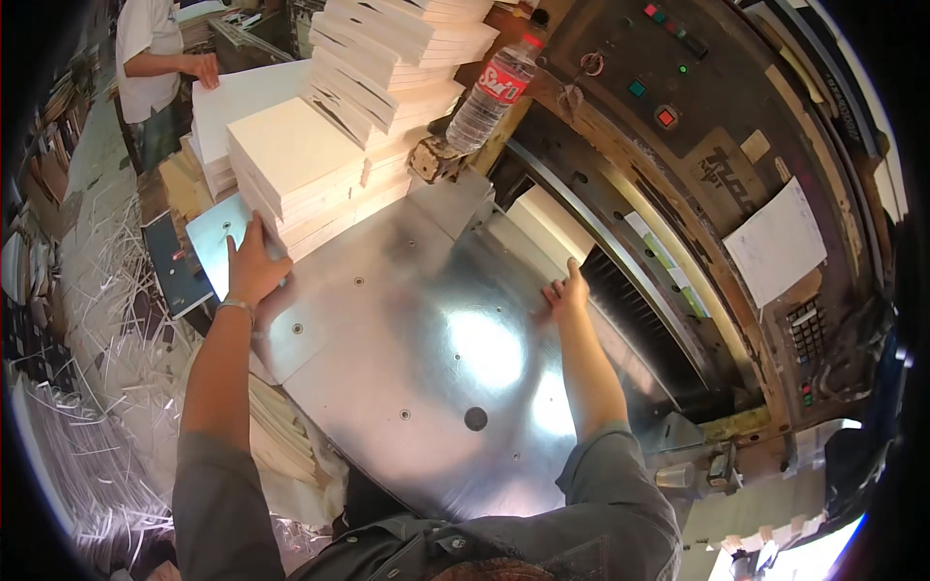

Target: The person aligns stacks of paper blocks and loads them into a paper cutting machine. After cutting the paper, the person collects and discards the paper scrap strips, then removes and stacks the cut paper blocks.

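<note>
My left hand [257, 268] is at the near corner of a squared stack of cream paper blocks [295, 150], its fingers spread. A pale blue board [215, 235] lies beside and partly under that hand. My right hand [571, 290] is at the far right of the shiny metal table [387, 339], in front of the opening of a large paper cutter [639, 290]. Its fingers are apart, with nothing visible in them. Inside the opening lies a pale paper stack [552, 221], partly hidden by the machine.
Tall piles of paper blocks [402, 48] rise at the back. A clear bottle with red label [492, 92] stands beside them. Above the cutter is a control panel [668, 68] with lit buttons. Paper shreds [116, 290] litter the floor at left. Another person's hand [201, 70] is at the back left.
</note>
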### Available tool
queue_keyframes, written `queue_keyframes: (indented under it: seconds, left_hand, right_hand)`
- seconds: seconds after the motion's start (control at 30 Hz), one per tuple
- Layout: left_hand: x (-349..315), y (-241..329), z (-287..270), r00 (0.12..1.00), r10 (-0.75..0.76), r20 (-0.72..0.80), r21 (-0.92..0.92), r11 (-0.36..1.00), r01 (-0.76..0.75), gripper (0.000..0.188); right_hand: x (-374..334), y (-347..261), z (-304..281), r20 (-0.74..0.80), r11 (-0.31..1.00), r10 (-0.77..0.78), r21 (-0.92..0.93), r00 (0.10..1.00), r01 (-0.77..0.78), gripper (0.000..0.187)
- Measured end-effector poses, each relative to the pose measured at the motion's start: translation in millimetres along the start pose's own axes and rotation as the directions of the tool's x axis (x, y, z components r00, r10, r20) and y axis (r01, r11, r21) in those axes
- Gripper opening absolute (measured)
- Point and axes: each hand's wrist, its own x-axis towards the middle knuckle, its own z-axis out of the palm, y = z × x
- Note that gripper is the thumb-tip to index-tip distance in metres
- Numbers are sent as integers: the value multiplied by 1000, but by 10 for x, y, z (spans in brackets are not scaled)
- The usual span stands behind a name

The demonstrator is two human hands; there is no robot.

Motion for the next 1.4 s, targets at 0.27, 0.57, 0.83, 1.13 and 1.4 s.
queue_keyframes:
  seconds: [0.27, 0.57, 0.83, 1.13, 1.4]
  left_hand:
    - [-36, 182, -31, 998, 54, 21, -64, 997, -52, 110]
    - [-93, 47, -86, 1000, 15, -14, -16, 1000, -15, 117]
    - [-60, 166, -107, 1000, 26, 16, -22, 999, -26, 117]
    - [72, -69, 185, 997, 70, -13, -146, 987, -71, 112]
    - [598, -692, 421, 978, 176, 111, -239, 960, -146, 63]
  right_hand:
    - [961, -251, -140, -98, 978, -42, -207, 994, 21, 58]
    - [947, -250, 299, -180, 982, 23, 190, 983, 12, 38]
    - [783, -190, -157, -191, 997, 68, -20, 979, -73, 22]
    - [-787, -140, -2319, 23, 962, 131, -245, 991, -121, 58]
    - [-2728, -96, -3693, 156, 921, 64, -390, 986, 2, 59]
